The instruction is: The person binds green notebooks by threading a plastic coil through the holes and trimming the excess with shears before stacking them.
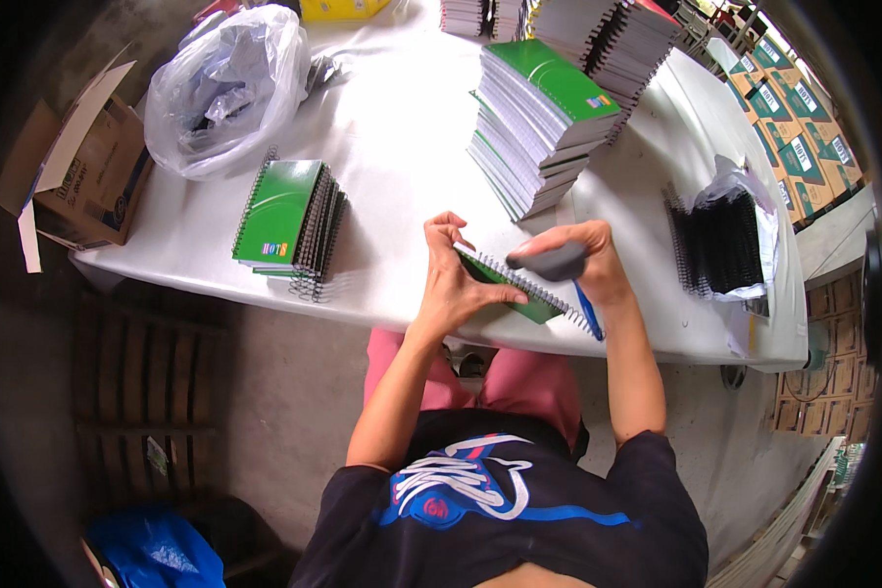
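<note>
A green spiral notebook (531,306) lies at the near edge of the white table (402,147). My left hand (453,284) presses on its cover and pinches the wire coil at the top. My right hand (583,257) grips a pair of pliers with dark and blue handles (559,265) at the coil's right end. A pile of finished green notebooks (289,218) sits to my left. A tall stack of unbound green-covered notebooks (539,122) stands just beyond my hands.
A clear plastic bag (227,88) lies at the far left. A bundle of black wire coils in plastic (723,243) is at the right. More notebook stacks (617,39) stand at the back. An open cardboard box (83,167) sits left of the table, more boxes (794,127) far right.
</note>
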The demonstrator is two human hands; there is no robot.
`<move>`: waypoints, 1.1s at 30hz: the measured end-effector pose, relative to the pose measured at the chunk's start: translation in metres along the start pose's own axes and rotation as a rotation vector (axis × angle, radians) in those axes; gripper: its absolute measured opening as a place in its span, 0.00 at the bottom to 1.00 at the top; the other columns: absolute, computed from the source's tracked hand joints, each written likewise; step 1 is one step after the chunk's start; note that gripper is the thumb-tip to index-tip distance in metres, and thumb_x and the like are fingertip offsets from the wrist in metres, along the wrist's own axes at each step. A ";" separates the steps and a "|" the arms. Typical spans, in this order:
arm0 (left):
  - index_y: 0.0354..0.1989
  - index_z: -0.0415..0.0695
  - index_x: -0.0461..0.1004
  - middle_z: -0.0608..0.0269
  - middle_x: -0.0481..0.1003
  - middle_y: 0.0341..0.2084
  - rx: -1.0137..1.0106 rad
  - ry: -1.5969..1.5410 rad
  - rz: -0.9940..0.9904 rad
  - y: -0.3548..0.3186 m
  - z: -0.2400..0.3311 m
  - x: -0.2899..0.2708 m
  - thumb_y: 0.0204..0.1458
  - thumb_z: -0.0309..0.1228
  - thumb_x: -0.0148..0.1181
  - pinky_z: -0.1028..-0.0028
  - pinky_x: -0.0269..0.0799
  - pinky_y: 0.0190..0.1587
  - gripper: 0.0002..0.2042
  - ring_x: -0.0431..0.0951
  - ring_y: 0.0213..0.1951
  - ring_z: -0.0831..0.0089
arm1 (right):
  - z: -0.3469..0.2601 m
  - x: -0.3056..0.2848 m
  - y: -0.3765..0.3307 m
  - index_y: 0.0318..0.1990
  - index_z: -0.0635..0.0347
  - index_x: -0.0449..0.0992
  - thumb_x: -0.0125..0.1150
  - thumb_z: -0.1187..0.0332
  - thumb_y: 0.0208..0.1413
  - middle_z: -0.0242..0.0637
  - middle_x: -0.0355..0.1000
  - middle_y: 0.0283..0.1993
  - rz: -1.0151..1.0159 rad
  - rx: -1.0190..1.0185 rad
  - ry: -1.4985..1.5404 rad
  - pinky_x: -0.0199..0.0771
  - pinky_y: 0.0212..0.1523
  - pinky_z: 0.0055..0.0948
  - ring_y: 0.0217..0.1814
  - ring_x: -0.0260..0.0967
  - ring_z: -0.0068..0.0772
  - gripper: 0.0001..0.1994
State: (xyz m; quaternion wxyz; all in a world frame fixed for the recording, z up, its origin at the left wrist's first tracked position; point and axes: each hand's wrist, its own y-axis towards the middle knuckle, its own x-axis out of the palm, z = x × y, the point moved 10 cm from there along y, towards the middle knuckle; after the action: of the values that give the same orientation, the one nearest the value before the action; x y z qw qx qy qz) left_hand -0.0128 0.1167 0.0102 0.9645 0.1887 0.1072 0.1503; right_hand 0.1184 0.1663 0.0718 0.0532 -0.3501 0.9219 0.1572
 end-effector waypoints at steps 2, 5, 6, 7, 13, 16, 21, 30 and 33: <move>0.38 0.39 0.52 0.54 0.54 0.41 -0.016 0.045 -0.002 0.002 0.007 -0.002 0.11 0.46 0.82 0.66 0.63 0.48 0.48 0.59 0.48 0.60 | -0.012 0.013 0.006 0.35 0.60 0.81 0.59 0.80 0.38 0.39 0.78 0.28 -0.043 -0.039 -0.449 0.72 0.32 0.23 0.29 0.73 0.20 0.13; 0.38 0.39 0.52 0.53 0.54 0.41 0.076 0.081 0.015 0.001 0.007 -0.003 0.11 0.47 0.82 0.67 0.63 0.49 0.48 0.59 0.49 0.60 | 0.020 -0.007 0.008 0.35 0.61 0.81 0.58 0.79 0.39 0.39 0.76 0.24 0.109 0.163 -0.318 0.70 0.31 0.21 0.26 0.70 0.18 0.13; 0.38 0.39 0.52 0.53 0.54 0.41 0.049 0.044 0.010 0.000 0.003 -0.003 0.11 0.47 0.82 0.67 0.63 0.49 0.48 0.59 0.49 0.60 | 0.013 0.005 0.008 0.35 0.61 0.81 0.58 0.80 0.39 0.39 0.76 0.23 0.035 0.153 -0.082 0.70 0.30 0.21 0.25 0.69 0.18 0.13; 0.38 0.39 0.52 0.53 0.54 0.41 0.021 0.007 0.004 0.000 -0.002 -0.003 0.11 0.47 0.82 0.67 0.63 0.49 0.48 0.59 0.49 0.60 | 0.002 0.019 0.007 0.35 0.61 0.81 0.58 0.80 0.40 0.39 0.76 0.23 -0.040 0.143 0.154 0.70 0.29 0.21 0.24 0.69 0.17 0.13; 0.40 0.42 0.51 0.58 0.54 0.44 0.049 0.059 0.006 -0.002 -0.001 -0.003 0.19 0.42 0.82 0.75 0.60 0.50 0.44 0.62 0.41 0.74 | 0.013 -0.026 -0.001 0.38 0.57 0.81 0.58 0.74 0.40 0.45 0.75 0.27 0.166 0.191 -0.550 0.69 0.29 0.26 0.23 0.69 0.28 0.14; 0.39 0.41 0.57 0.62 0.60 0.39 -0.063 -0.225 0.043 -0.003 -0.014 -0.007 0.37 0.32 0.75 0.77 0.63 0.45 0.29 0.63 0.37 0.77 | 0.008 -0.092 -0.035 0.45 0.55 0.78 0.58 0.74 0.45 0.43 0.76 0.41 0.413 0.098 -0.846 0.72 0.43 0.29 0.39 0.74 0.42 0.17; 0.43 0.40 0.66 0.70 0.70 0.31 -0.196 -0.505 0.220 -0.015 -0.004 -0.027 0.45 0.22 0.67 0.84 0.65 0.37 0.18 0.70 0.29 0.84 | 0.003 -0.117 -0.093 0.62 0.47 0.63 0.60 0.66 0.51 0.46 0.60 0.63 0.604 0.178 -1.172 0.59 0.60 0.40 0.62 0.59 0.49 0.28; 0.63 0.37 0.54 0.59 0.79 0.29 0.239 -0.117 0.400 -0.019 0.067 -0.046 0.39 0.21 0.71 0.80 0.69 0.33 0.41 0.73 0.32 0.79 | 0.003 -0.021 -0.113 0.60 0.48 0.65 0.52 0.63 0.59 0.44 0.66 0.50 0.557 0.111 -0.942 0.63 0.50 0.40 0.49 0.64 0.47 0.21; 0.64 0.37 0.52 0.60 0.79 0.27 0.255 -0.009 0.427 -0.024 0.072 -0.052 0.38 0.21 0.72 0.81 0.69 0.32 0.42 0.72 0.31 0.79 | -0.050 0.011 -0.087 0.57 0.49 0.70 0.55 0.63 0.57 0.42 0.66 0.48 0.474 -0.034 -0.599 0.64 0.48 0.36 0.48 0.65 0.42 0.19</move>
State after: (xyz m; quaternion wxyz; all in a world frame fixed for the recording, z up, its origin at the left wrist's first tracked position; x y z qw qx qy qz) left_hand -0.0364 0.0542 0.0733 0.8799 0.3278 0.0788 0.3349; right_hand 0.1686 0.0821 0.0944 0.2768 -0.0665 0.9181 0.2758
